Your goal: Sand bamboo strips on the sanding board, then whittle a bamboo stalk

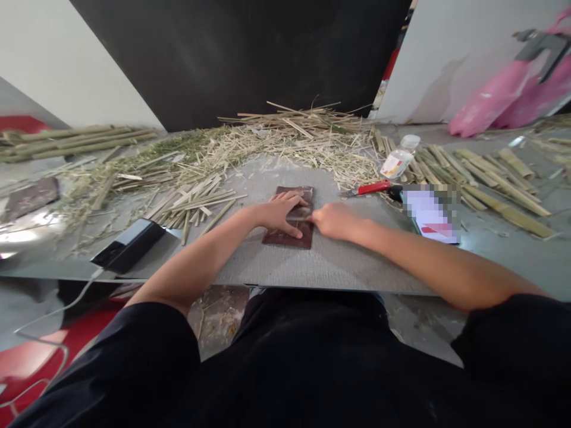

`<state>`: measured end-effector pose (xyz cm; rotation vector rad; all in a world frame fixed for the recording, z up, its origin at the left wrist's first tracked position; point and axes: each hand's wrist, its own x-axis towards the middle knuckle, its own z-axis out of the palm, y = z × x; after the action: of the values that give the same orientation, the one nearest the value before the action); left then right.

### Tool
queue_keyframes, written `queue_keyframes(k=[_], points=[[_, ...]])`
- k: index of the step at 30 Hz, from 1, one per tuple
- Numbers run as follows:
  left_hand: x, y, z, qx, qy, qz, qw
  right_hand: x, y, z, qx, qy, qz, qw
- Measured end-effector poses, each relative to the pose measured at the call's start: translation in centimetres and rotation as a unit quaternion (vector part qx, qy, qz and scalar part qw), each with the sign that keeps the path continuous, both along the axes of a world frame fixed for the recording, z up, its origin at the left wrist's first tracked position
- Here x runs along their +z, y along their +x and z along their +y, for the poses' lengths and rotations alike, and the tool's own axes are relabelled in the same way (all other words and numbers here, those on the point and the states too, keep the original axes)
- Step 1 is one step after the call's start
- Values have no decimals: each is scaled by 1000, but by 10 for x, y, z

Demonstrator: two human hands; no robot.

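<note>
At the centre of the frame, the left hand (285, 211) is laid open, fingers spread, over a brown pad (282, 239), whose middle is hidden beneath it; the right hand (334, 221) is closed at the pad's right edge, and whether anything is gripped there cannot be made out. Right of centre, a red-handled tool (373, 188) and a phone (429, 215) with a pixelated screen are seen; at upper right, pink bottles (495, 98) are partly cut off.
</note>
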<state>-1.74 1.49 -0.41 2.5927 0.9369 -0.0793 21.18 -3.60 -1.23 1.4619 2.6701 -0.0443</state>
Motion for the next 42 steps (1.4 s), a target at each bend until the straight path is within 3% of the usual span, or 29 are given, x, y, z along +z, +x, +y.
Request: queue_keyframes(k=[6, 10, 14, 18, 22, 26, 30, 34, 38, 42], points=[[2, 1, -2, 3, -6, -6, 1000, 3, -1, -2, -19, 5, -10, 1000], [1, 1, -1, -4, -4, 1, 1000, 1, 0, -3, 24, -11, 8, 1000], [0, 1, -1, 3, -2, 9, 1000, -2, 2, -2, -16, 15, 3, 1000], [-2, 1, 1, -7, 2, 7, 1000, -3, 0, -3, 32, 12, 1, 999], [-2, 1, 0, -2, 0, 3, 1000, -2, 1, -2, -18, 37, -16, 999], [-1, 3, -2, -6, 5, 1, 1000, -3, 0, -3, 22, 15, 7, 1000], [2, 3, -4, 4, 0, 0, 1000, -3, 2, -2, -14, 35, -6, 999], [3, 4, -4, 5, -6, 5, 1000, -4, 4, -1, 26, 29, 11, 999], [1, 4, -3, 9, 0, 10, 1000, -6, 5, 0, -16, 42, -8, 999], [-2, 3, -1, -2, 1, 9, 1000, -6, 4, 1, 44, 29, 10, 999]])
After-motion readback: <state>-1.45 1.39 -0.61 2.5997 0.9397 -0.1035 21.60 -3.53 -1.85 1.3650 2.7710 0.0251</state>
